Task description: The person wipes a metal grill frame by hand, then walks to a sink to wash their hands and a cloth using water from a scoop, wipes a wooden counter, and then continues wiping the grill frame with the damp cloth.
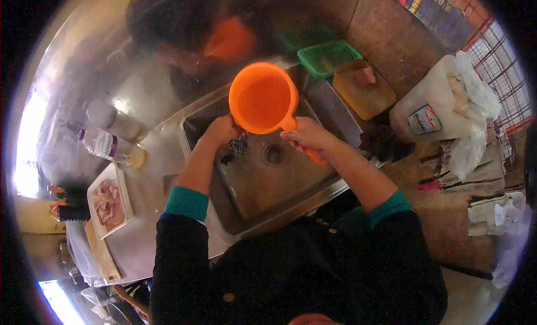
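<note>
An orange plastic dipper [263,97] is held over a stainless steel sink [268,186], its round mouth facing up toward me. My right hand [310,135] is wrapped around its handle, and the handle's end sticks out below the fingers. At the dipper's lower left side, my left hand [220,131] grips the wall, with its fingertips partly hidden. Just below that hand shows a grey, mesh-like scouring pad [238,146]; whether it lies in the basin or touches the fingers I cannot tell. The sink's drain [274,154] is visible beneath the dipper.
On the left steel counter are a clear plastic bottle [111,146] and a white tray [129,205] of raw meat, with a wooden board [102,253] nearby. Right of the sink stand a green basket [316,65], a yellowish container [369,92] and a large translucent tub [432,102] with plastic bags.
</note>
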### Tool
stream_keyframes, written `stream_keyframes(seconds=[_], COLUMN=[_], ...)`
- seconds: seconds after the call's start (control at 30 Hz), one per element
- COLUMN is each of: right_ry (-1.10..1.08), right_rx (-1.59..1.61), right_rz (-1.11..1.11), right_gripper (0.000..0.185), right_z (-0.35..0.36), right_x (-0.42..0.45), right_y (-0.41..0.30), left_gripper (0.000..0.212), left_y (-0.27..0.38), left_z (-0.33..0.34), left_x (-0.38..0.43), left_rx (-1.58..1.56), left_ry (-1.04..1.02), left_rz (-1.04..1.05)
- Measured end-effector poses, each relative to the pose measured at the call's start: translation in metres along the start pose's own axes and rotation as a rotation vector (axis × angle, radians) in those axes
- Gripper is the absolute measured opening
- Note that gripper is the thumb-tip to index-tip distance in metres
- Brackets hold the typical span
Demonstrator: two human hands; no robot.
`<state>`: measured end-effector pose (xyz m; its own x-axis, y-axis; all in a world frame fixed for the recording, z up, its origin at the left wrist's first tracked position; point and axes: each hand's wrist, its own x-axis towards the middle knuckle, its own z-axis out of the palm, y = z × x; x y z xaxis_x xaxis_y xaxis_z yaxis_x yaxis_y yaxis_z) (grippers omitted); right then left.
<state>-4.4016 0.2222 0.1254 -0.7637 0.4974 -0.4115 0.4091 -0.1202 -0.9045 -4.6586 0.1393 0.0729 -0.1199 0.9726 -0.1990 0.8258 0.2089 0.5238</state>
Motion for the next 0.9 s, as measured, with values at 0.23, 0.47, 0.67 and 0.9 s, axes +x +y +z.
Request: stream_keyframes(seconds=[0.23,0.47,0.67,0.9], right_ry=[0.123,-0.170,-0.341,0.115], right_rx=[-0.587,-0.105,0.182,0.612], right_rz=[-0.152,0.088,0.102,0.194], right_gripper=[0.024,0.033,0.057,0.050], right_z=[0.028,0.026,0.016,0.026], right_x=[0.010,0.005,0.024,0.084], right_y=[-0.005,-0.002,0.040,0.091], left_gripper=[0.030,0.036,0.037,0.048], left_y=[-0.082,-0.045,0.014,0.044], left_z=[0.081,0.058,0.023,0.024], left_x=[0.004,-0.025,-0.039,-0.033], left_rx=[-0.383,-1.405,-1.874,-1.381], left_ry=[0.064,0.023,0.258,0.690], left_rz=[-0.092,-0.436,-0.018,-0.072])
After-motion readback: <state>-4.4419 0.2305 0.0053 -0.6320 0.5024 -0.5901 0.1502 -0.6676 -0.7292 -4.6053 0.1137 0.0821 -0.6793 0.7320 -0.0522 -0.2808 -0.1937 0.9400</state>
